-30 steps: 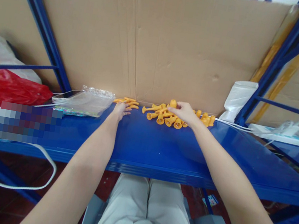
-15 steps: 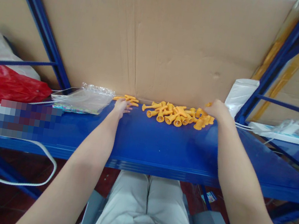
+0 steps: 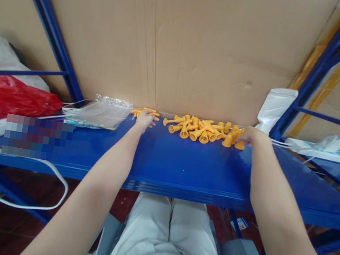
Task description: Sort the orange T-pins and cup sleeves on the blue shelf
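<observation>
Flanking the orange plastic pegs [image 3: 200,131] at the back of the blue shelf [image 3: 183,164].
Moved from the pile's middle to its right end, the right hand [image 3: 251,136] curls its fingers, grip unclear; the left hand [image 3: 144,119] stays, fingers apart.

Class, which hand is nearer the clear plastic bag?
Left. The left hand sits just right of the clear plastic bag; the right hand rests past the orange parts.

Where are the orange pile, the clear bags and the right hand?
orange pile [image 3: 200,131]: head view, middle of the heap.
clear bags [image 3: 102,112]: head view, centre of the top bag.
right hand [image 3: 251,135]: head view, back of the hand.
</observation>
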A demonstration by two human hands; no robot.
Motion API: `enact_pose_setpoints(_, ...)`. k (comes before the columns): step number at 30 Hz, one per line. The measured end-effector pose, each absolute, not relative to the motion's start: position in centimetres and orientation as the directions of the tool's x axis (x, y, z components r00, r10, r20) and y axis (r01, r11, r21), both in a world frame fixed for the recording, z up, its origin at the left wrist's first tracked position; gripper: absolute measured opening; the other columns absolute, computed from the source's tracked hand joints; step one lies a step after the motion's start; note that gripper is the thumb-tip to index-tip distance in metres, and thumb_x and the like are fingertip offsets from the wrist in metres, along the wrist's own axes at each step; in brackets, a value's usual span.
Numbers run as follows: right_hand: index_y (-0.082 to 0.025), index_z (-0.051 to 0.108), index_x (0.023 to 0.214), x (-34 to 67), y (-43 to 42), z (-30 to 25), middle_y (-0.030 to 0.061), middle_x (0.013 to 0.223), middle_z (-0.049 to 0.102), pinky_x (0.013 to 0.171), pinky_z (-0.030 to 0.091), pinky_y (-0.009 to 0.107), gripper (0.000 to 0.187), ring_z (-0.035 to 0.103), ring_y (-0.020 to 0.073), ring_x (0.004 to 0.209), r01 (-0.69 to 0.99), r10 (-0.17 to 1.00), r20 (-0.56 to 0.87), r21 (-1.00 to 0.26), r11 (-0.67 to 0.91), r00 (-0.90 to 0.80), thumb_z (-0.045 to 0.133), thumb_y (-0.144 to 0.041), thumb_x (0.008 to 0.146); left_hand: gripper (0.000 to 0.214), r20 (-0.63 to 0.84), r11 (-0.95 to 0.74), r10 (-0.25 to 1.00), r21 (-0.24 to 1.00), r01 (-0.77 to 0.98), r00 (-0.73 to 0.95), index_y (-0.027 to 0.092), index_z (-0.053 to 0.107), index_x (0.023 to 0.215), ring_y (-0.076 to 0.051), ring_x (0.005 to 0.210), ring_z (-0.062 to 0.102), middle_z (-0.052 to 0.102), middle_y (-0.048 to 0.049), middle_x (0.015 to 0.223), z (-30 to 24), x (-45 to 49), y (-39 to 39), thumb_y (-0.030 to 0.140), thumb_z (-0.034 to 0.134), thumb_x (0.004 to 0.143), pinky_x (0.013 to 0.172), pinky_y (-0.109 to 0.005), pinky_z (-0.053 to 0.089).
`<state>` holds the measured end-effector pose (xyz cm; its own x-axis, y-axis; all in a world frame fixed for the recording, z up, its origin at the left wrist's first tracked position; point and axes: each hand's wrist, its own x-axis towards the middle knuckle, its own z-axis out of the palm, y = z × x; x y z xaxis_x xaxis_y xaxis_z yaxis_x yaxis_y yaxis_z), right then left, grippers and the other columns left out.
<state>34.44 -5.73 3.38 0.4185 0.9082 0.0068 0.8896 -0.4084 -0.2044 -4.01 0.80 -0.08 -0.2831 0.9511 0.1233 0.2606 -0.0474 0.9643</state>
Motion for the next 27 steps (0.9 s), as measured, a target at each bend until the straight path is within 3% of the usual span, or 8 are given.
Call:
enact_pose_setpoints(3,-0.015,0.072,0.072,34.2,-5.9,3.5,0.0145,0.069,0.068,0.067,0.057,0.041,0.023,0.072,0.0314,0.079,0.89,0.915,-0.015,-0.224,-0.396,0.403,0.073,-0.037,0.081,0.023,0.29,-0.175,0.938,0.867,0.466,-0.188,0.019,0.07,0.098,-0.017,0.074,0.069,0.073,-0.0051,0.081,-0.3,-2.9,0.6,0.005,0.064,0.081,0.063,-0.02,0.052)
enact_pose_setpoints(7,-0.012,0.075,0.089,33.8,-6.2,4.3,0.0162,0.079,0.073,0.067,0.058,0.04,0.017,0.073,0.031,0.08,0.895,0.907,-0.004,-0.156,-0.418,0.422,0.071,-0.025,0.079,0.012,0.488,-0.444,0.866,0.653,0.614,0.108,0.02,0.07,0.07,-0.023,0.092,0.069,0.073,-0.0071,0.083,-0.7,-1.2,0.1,0.01,0.072,0.076,0.093,-0.029,0.053)
enact_pose_setpoints(10,-0.007,0.074,0.104,33.3,-6.7,5.0,0.0232,0.093,0.074,0.072,0.058,0.039,0.031,0.074,0.0329,0.09,0.89,0.883,0.126,-0.139,-0.435,0.451,0.069,-0.023,0.078,0.002,0.533,-0.59,0.787,0.498,0.636,0.312,0.02,0.075,0.077,-0.026,0.102,0.069,0.076,-0.009,0.096,-1.1,0.0,-0.1,0.018,0.075,0.076,0.102,-0.036,0.05)
enact_pose_setpoints(12,-0.007,0.074,0.108,32.8,-7.0,5.4,0.0257,0.101,0.074,0.077,0.057,0.039,0.034,0.073,0.0343,0.099,0.901,0.863,0.261,-0.154,-0.404,0.432,0.068,-0.025,0.079,0.012,0.503,-0.625,0.764,0.42,0.659,0.404,0.019,0.078,0.089,-0.027,0.109,0.067,0.076,-0.0098,0.106,-1.5,0.5,-0.1,0.022,0.075,0.077,0.105,-0.039,0.049)
enact_pose_setpoints(16,-0.013,0.076,0.105,30.3,-7.7,5.9,0.0201,0.105,0.075,0.083,0.055,0.038,0.029,0.071,0.0325,0.105,0.966,0.852,0.458,-0.149,-0.211,0.256,0.057,-0.027,0.088,0.027,0.365,-0.643,0.758,0.281,0.712,0.54,0.018,0.077,0.106,-0.028,0.121,0.063,0.073,-0.0116,0.121,-2.0,0.7,0.1,0.026,0.072,0.081,0.108,-0.043,0.047)
enact_pose_setpoints(19,-0.017,0.073,0.113,27.0,-8.2,5.6,0.0153,0.109,0.076,0.086,0.053,0.034,0.031,0.071,0.0285,0.105,0.996,0.877,0.478,-0.09,0.002,0.042,0.052,-0.027,0.093,0.028,0.366,-0.624,0.765,0.222,0.749,0.53,0.022,0.077,0.109,-0.031,0.127,0.059,0.069,-0.0106,0.13,-2.3,0.9,-0.2,0.029,0.071,0.082,0.107,-0.047,0.047)
enact_pose_setpoints(23,-0.017,0.071,0.116,22.3,-8.4,3.6,0.0138,0.108,0.076,0.086,0.051,0.034,0.03,0.071,0.0272,0.104,0.98,0.916,0.358,-0.007,0.196,-0.181,0.049,-0.026,0.097,0.013,0.408,-0.608,0.762,0.183,0.772,0.503,0.022,0.078,0.089,-0.035,0.131,0.056,0.066,-0.011,0.134,-2.5,1.7,-1.0,0.027,0.068,0.083,0.105,-0.053,0.047)
enact_pose_setpoints(27,-0.016,0.07,0.115,20.0,-7.7,1.1,0.0138,0.117,0.073,0.093,0.049,0.037,0.027,0.068,0.0272,0.11,0.915,0.857,0.34,0.032,0.401,-0.387,0.053,-0.025,0.097,0.013,0.505,-0.666,0.7,0.208,0.716,0.505,0.018,0.073,0.073,-0.03,0.122,0.061,0.07,-0.0121,0.124,-2.8,2.8,-1.2,0.02,0.064,0.082,0.107,-0.05,0.046)
